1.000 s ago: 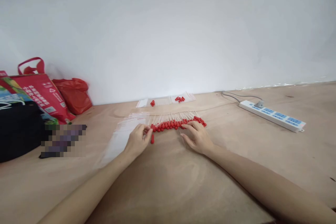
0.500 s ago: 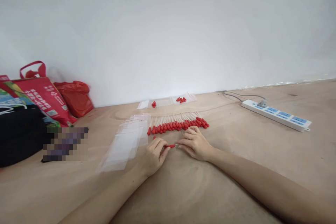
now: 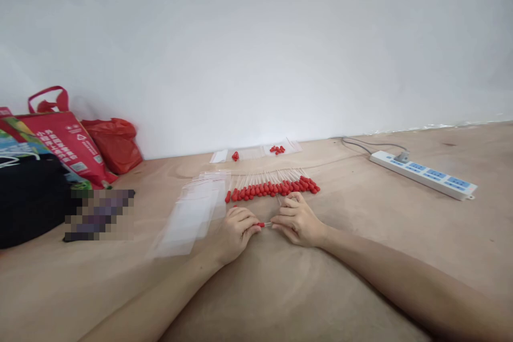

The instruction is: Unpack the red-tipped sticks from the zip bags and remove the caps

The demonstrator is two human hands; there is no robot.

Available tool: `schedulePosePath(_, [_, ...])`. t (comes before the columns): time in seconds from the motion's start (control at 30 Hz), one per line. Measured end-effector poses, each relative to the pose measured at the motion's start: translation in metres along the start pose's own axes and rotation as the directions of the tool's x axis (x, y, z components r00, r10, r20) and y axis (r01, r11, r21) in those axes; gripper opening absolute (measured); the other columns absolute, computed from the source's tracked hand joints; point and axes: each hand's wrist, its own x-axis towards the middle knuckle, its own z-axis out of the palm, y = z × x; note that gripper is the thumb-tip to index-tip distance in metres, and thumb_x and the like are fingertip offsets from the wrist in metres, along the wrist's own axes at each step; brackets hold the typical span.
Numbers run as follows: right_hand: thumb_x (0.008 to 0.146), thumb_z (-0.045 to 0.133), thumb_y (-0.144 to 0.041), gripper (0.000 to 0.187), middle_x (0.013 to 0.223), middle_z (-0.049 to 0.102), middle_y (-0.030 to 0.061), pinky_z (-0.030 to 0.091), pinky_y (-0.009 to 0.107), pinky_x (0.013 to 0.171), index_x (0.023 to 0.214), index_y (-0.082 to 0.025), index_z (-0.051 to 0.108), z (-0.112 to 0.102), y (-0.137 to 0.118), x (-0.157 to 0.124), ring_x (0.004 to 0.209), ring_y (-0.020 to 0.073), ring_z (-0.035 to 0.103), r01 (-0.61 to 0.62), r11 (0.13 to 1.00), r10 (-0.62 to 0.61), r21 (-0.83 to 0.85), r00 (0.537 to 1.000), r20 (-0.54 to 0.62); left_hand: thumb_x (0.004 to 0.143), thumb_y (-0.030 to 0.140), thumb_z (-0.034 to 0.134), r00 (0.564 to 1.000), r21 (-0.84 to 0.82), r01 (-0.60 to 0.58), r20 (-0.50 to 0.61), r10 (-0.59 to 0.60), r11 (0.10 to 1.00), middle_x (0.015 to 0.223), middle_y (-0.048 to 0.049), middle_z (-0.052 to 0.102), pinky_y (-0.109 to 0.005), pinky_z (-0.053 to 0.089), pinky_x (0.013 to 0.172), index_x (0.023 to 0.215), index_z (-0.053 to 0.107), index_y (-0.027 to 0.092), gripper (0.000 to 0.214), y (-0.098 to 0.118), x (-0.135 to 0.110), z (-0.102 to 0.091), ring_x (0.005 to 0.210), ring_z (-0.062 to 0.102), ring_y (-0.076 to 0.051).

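My left hand is closed, pinching a small red tip whose end pokes out past the thumb. My right hand faces it with fingers pinched on a thin pale stick, which runs into the red tip. A second pale stick slants from the top of the right hand's fingers. Just beyond both hands lies a row of red-tipped sticks, tips toward me. Another bit of red shows above the left knuckles. Clear plastic bags lie flat beside the left hand.
Toward the wall, more plastic bags carry loose red tips and pale sticks. At right lies a power strip with a plug and cord. At left are a red shopping bag, a red plastic bag and a black cloth item.
My left hand has shifted slightly over the red tip, so less of it shows. Slightly more of the pale stick is visible between the hands. The view has tilted a little.
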Motion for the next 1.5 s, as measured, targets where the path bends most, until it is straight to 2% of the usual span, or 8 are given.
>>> schedulePosePath(0.47, [0.085,0.043,-0.027,0.022,0.059,0.057,0.0,0.028,0.035,0.082,0.078,-0.021,0.063,-0.006,-0.001,-0.006,0.068,0.0127,0.045,0.028,0.999,-0.027,-0.028,0.999,0.026,0.086,0.021,0.04,1.0,0.02,-0.024,0.018,0.024,1.0,0.067,-0.0025,0.06,-0.033,0.041,0.071,0.069,0.059,0.018,0.025,-0.001,-0.007,-0.003,0.069,0.052,-0.015])
schedulePosePath(0.6, [0.085,0.041,-0.028,0.027,0.058,0.055,0.0015,0.029,0.035,0.077,0.074,-0.021,0.065,-0.013,0.008,-0.015,0.066,0.0137,0.044,-0.137,0.99,0.138,-0.035,0.99,0.017,0.086,0.024,0.04,0.995,0.059,0.07,-0.075,-0.065,0.996,0.068,-0.0032,0.058,-0.029,0.042,0.064,0.068,0.058,0.018,0.025,-0.011,-0.019,-0.013,0.066,0.052,-0.015])
schedulePosePath(0.73, [0.085,0.044,-0.032,0.024,0.066,0.06,0.0021,0.03,0.032,0.072,0.084,-0.022,0.066,-0.012,0.011,-0.015,0.066,0.0131,0.048,-0.25,0.968,0.251,0.023,0.967,-0.05,0.085,0.024,0.042,0.973,0.028,0.12,-0.204,-0.112,0.992,0.075,-0.0028,0.057,-0.026,0.044,0.064,0.085,0.059,0.02,0.018,-0.017,-0.028,-0.02,0.07,0.054,-0.014])
schedulePosePath(0.9, [0.083,0.043,-0.022,0.021,0.071,0.063,0.0031,0.032,0.029,0.068,0.09,-0.019,0.063,-0.01,0.012,-0.013,0.065,0.0127,0.053,-0.37,0.929,0.37,0.015,0.925,-0.09,0.083,0.023,0.039,0.892,0.022,0.341,-0.323,-0.316,0.94,0.084,-0.0051,0.052,-0.027,0.046,0.065,0.098,0.057,0.018,0.024,-0.021,-0.023,-0.018,0.075,0.055,-0.015])
schedulePosePath(1.07, [0.075,0.041,-0.015,0.02,0.068,0.062,0.0015,0.032,0.028,0.067,0.086,-0.018,0.058,-0.012,0.019,-0.017,0.064,0.0135,0.055,-0.431,0.901,0.428,-0.045,0.901,-0.065,0.075,0.023,0.045,0.84,-0.029,0.474,-0.283,-0.462,0.88,0.075,-0.0016,0.053,-0.025,0.046,0.057,0.091,0.054,0.017,0.019,-0.028,-0.022,-0.018,0.058,0.051,-0.012])
schedulePosePath(1.23, [0.072,0.042,-0.013,0.016,0.066,0.061,0.0025,0.029,0.028,0.066,0.076,-0.017,0.056,-0.008,0.022,-0.017,0.064,0.0145,0.053,-0.392,0.913,0.391,-0.117,0.92,-0.029,0.074,0.028,0.048,0.848,-0.047,0.478,-0.233,-0.475,0.877,0.07,0.0001,0.054,-0.024,0.045,0.053,0.075,0.051,0.019,0.01,-0.03,-0.022,-0.016,0.054,0.051,-0.011])
schedulePosePath(1.37, [0.073,0.042,-0.013,0.016,0.066,0.06,0.0022,0.028,0.028,0.065,0.076,-0.017,0.058,-0.004,0.022,-0.014,0.063,0.0139,0.052,-0.385,0.914,0.387,-0.126,0.922,-0.009,0.074,0.029,0.05,0.841,-0.054,0.502,-0.202,-0.502,0.863,0.069,0.0001,0.056,-0.024,0.046,0.054,0.075,0.052,0.019,0.011,-0.031,-0.02,-0.016,0.055,0.053,-0.011])
schedulePosePath(1.5, [0.079,0.044,-0.021,0.015,0.065,0.06,0.0011,0.026,0.028,0.065,0.078,-0.018,0.059,-0.004,0.019,-0.012,0.063,0.013,0.052,-0.384,0.919,0.389,-0.093,0.92,0.04,0.077,0.034,0.048,0.839,-0.128,0.511,-0.141,-0.526,0.85,0.073,-0.0014,0.061,-0.025,0.048,0.058,0.079,0.053,0.018,0.017,-0.029,-0.019,-0.017,0.062,0.058,-0.013])
